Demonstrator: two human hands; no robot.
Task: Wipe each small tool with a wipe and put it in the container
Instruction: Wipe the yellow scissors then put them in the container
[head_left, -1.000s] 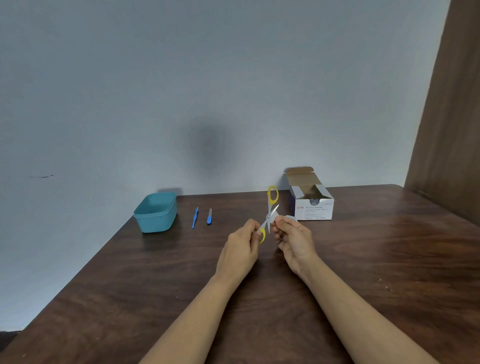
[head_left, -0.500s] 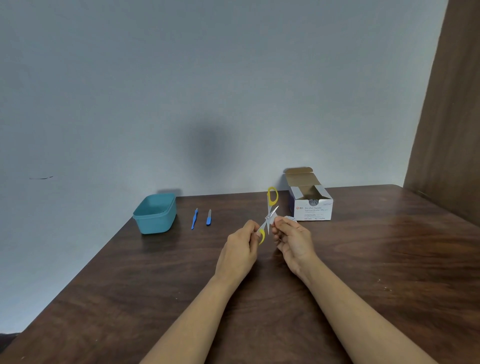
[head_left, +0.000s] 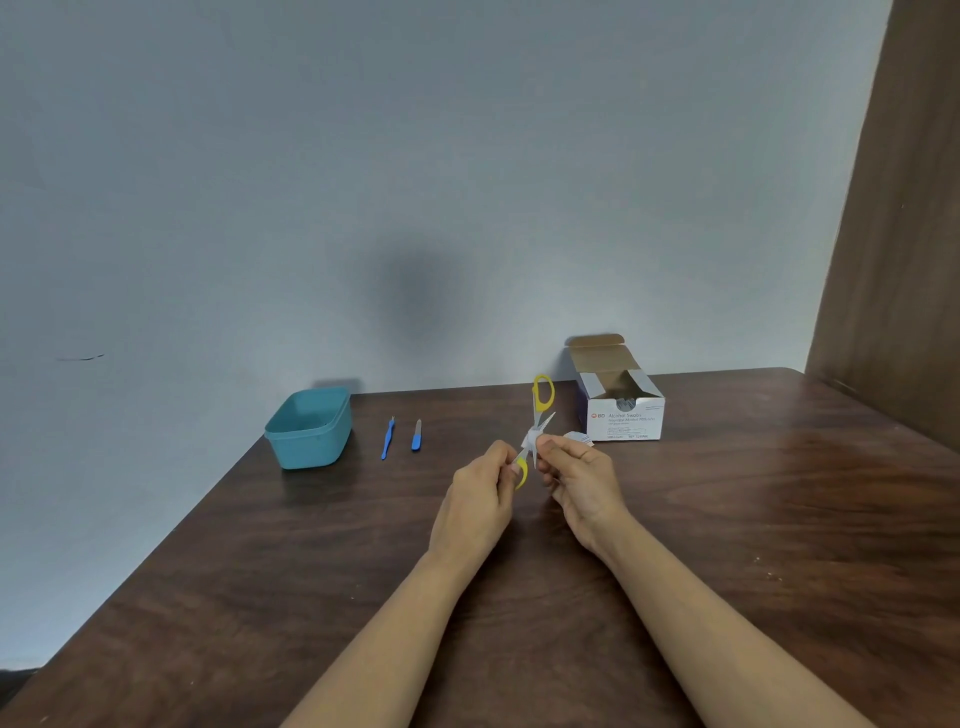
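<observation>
Small yellow-handled scissors (head_left: 542, 395) are held spread apart above the middle of the table. My left hand (head_left: 480, 501) grips the lower yellow loop. My right hand (head_left: 582, 480) pinches a white wipe (head_left: 531, 440) against the blades near the pivot. The teal container (head_left: 310, 428) stands at the back left, with nothing visible inside. A blue tweezer-like tool (head_left: 388, 438) and a short blue-handled tool (head_left: 416, 435) lie side by side just right of the container.
An opened white box of alcohol swabs (head_left: 621, 410) stands at the back right, with a torn white wrapper (head_left: 579, 437) in front of it. A brown wooden panel (head_left: 898, 234) rises along the right. The table's left edge (head_left: 156, 551) runs diagonally.
My right hand has slid the wipe slightly along the blades toward the pivot. The scissors and my left hand have stayed in nearly the same place.
</observation>
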